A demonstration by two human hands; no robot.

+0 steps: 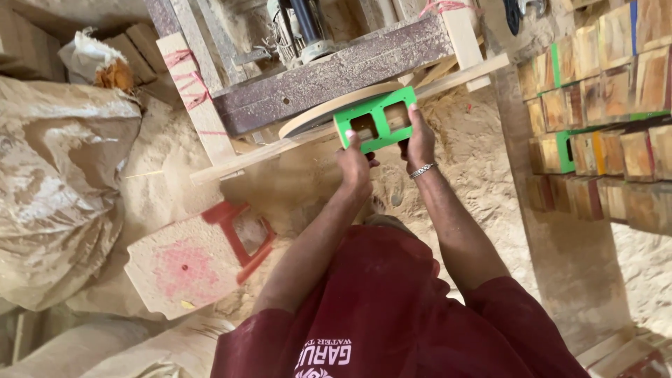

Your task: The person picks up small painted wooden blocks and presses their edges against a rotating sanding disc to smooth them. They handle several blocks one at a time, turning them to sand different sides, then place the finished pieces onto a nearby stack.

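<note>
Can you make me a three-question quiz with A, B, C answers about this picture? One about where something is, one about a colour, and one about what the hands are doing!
1. Where is the red frame?
A. On the sawdust-covered floor, left of the person
B. In the person's hands
C. On the stack of blocks

2. What colour is the frame held up to the sanding disc?
A. Blue
B. Green
C. Yellow

3. How is the green frame held?
A. By one hand
B. By no hand
C. By both hands, one at each side

Answers:
1 A, it lies on the sawdust by a pale board.
2 B, its edges are bright green.
3 C, the left hand and the right hand each have a grip on it.
</note>
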